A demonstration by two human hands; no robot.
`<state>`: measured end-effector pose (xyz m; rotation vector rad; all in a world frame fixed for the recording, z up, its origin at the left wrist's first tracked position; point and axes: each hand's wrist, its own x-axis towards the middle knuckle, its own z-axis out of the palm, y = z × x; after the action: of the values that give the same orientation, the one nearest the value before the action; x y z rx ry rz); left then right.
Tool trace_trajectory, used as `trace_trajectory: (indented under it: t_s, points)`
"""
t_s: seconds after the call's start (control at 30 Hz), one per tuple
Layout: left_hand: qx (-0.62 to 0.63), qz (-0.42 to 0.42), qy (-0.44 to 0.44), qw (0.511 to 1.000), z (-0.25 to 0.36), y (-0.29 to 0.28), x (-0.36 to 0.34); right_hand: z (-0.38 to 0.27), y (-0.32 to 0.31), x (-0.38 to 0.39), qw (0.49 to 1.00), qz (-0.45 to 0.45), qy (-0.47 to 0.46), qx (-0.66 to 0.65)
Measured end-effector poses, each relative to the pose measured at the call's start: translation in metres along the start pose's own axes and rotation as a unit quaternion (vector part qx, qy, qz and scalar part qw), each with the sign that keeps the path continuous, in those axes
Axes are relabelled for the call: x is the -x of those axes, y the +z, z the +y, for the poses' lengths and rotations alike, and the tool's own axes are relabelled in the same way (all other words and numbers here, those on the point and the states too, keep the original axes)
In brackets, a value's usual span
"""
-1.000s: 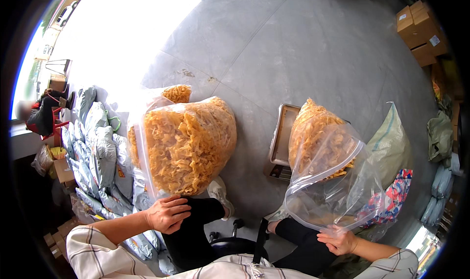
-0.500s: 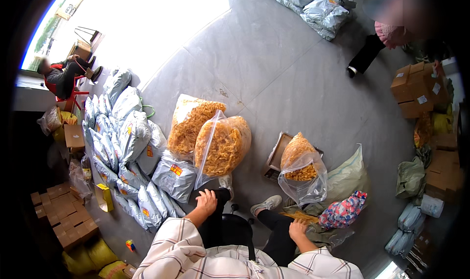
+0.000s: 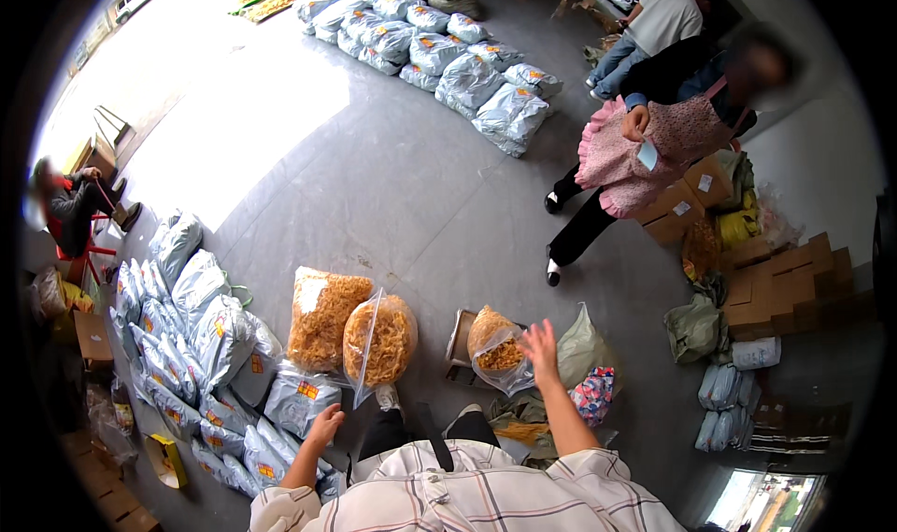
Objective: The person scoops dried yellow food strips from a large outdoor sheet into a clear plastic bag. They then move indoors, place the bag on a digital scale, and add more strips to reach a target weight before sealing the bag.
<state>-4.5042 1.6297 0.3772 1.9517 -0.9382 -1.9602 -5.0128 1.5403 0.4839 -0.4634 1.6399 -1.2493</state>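
My right hand [image 3: 540,353] is raised with its fingers spread and holds nothing. It is nearest to an unsealed clear bag of orange-brown dry pieces [image 3: 495,336], which rests on a low scale-like tray [image 3: 461,334]. My left hand [image 3: 324,425], lower and to the left, is empty with loosely bent fingers, beside a grey plastic parcel [image 3: 301,399]. Between my hands and farther out, two big clear bags full of the same pieces stand side by side, a zip-top bag [image 3: 381,340] and a fuller-looking bag [image 3: 327,319] behind it.
Grey parcels [image 3: 220,340] are heaped at my left, and more parcels [image 3: 448,60] lie across the floor. A pale woven sack [image 3: 581,343] and patterned cloth [image 3: 593,397] sit at my right. A person in a pink apron [image 3: 645,154] stands ahead right, near cardboard boxes [image 3: 775,284].
Both my hands have lifted off my legs, the right one up and outward, the left one toward the parcels. The view has tilted up. The person in the apron now shows more fully, holding a pale slip.
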Motion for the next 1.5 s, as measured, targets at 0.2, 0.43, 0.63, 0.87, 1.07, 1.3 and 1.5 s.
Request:
trace_trajectory:
  t_s: [0.2,0.43,0.63,0.87,1.07,1.3,1.5]
  points:
    - [0.010,0.136,-0.071,0.988,-0.020,-0.138,-0.012,-0.212,-0.039,-0.067,0.950,0.051,-0.112,-0.287]
    - [0.142,0.172,-0.087,0.971,0.008,-0.144,0.025,-0.258,0.004,-0.087,0.908,0.079,-0.099,-0.399]
    - [0.180,0.180,-0.129,0.958,0.041,-0.115,0.016,-0.180,0.034,-0.097,0.916,0.121,-0.095,-0.370]
    - [0.272,0.176,-0.133,0.937,0.150,-0.058,-0.040,-0.129,0.150,-0.120,0.898,-0.173,0.322,-0.245]
    - [0.252,0.102,0.065,0.960,0.363,-0.009,-0.068,-0.241,0.270,-0.181,0.891,-0.411,0.137,-0.137]
    - [0.374,0.023,0.180,0.909,0.532,-0.021,-0.085,-0.300,0.365,-0.230,0.879,-0.467,0.077,-0.061]
    - [0.374,-0.087,0.238,0.892,0.650,-0.096,-0.154,-0.313,0.474,-0.284,0.871,-0.485,0.077,0.016]
